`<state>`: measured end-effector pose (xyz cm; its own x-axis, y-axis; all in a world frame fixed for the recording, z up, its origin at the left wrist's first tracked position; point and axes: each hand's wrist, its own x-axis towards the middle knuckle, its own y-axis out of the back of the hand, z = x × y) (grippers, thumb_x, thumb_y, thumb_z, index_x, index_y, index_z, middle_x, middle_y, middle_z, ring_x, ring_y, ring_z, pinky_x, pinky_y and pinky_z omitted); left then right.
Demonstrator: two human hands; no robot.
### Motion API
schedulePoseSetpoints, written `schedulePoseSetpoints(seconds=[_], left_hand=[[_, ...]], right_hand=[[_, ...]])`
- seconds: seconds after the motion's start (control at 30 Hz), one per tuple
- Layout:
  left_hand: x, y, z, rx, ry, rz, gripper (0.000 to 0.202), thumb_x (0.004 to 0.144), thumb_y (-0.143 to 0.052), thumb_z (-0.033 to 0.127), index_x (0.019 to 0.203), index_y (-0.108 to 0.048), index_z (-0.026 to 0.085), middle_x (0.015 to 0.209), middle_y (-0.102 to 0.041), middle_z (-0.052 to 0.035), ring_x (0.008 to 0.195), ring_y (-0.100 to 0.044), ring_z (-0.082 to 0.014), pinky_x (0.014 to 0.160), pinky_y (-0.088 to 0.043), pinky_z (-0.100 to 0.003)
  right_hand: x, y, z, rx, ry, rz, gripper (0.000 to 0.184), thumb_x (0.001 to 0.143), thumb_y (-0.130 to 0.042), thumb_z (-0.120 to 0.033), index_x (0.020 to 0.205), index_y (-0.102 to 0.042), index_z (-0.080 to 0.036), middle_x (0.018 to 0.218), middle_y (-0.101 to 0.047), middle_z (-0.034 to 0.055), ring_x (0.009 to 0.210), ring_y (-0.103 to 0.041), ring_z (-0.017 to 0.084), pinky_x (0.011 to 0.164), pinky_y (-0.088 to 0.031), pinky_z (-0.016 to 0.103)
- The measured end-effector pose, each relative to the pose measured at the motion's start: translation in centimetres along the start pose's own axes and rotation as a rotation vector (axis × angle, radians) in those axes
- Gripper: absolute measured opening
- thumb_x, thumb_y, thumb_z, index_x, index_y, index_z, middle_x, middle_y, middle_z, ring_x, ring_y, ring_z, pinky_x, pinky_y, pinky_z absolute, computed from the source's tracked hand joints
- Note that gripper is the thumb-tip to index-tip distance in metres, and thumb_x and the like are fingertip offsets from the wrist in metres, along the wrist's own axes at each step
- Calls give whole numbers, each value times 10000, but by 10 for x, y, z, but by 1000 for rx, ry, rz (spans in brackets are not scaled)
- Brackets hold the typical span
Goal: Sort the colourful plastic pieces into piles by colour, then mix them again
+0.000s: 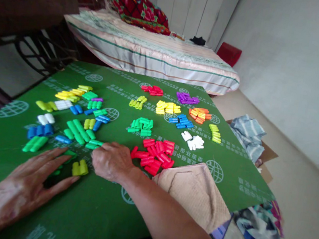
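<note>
Small coloured plastic tubes lie on a green board (100, 215). My left hand (26, 183) rests flat near the front left, fingers spread, fingertips beside a green tube (68, 154) and a yellow-green pair (80, 168). My right hand (112, 161) sits knuckles up just right of that pair, fingers curled down by a green tube (94, 145); what its fingers hold is hidden. A pile of red tubes (155, 156) lies right of this hand. Mixed tubes (79, 130) are scattered at the left.
Sorted piles lie further back: green (141, 126), yellow (167, 107), blue (181, 121), orange (199, 115), purple (186, 98), white (192, 141). A beige cloth (196, 191) covers the board's front right. A bed (152, 51) stands behind; clothes lie on the floor at right.
</note>
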<state>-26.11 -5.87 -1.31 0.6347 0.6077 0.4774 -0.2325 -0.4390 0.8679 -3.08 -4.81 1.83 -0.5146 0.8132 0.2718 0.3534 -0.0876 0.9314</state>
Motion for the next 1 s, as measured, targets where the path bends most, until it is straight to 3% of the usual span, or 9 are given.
schedulePoseSetpoints(seconds=[0.4,0.67,0.8,0.9,1.0], left_hand=[[5,1,1,29,22,-8,507,888,-308,441,1172,-518,77,1175,-575,-218,1063,-568,-338,909,-479,-470],[8,10,7,25,16,44,483,893,-300,416,1044,-610,78,1025,-639,-187,922,-598,-299,833,-494,-424],[7,13,9,13,83,22,464,892,-331,407,1047,-624,82,1035,-642,-168,925,-593,-273,848,-490,-394],[6,13,9,-26,116,-26,481,882,-320,423,1065,-618,92,1062,-640,-160,956,-590,-273,881,-478,-401],[5,10,8,-42,173,-47,489,869,-305,443,1079,-607,121,1088,-639,-150,975,-587,-278,897,-472,-420]], right_hand=[[-33,10,-11,12,28,-18,163,888,-457,-252,876,-611,-202,849,-641,14,773,-579,191,654,-486,305],[-45,-7,-8,-57,75,62,154,888,-475,-248,801,-593,-200,776,-606,16,754,-539,183,666,-461,288],[-52,7,-18,-61,78,58,158,885,-475,-243,782,-584,-194,773,-611,17,747,-549,178,661,-453,282],[-85,23,-41,35,102,114,207,896,-460,-273,723,-550,-205,712,-603,-8,697,-557,156,639,-440,268],[-145,22,-59,224,157,128,293,910,-454,-325,638,-489,-222,570,-543,-48,552,-515,115,560,-403,240]])
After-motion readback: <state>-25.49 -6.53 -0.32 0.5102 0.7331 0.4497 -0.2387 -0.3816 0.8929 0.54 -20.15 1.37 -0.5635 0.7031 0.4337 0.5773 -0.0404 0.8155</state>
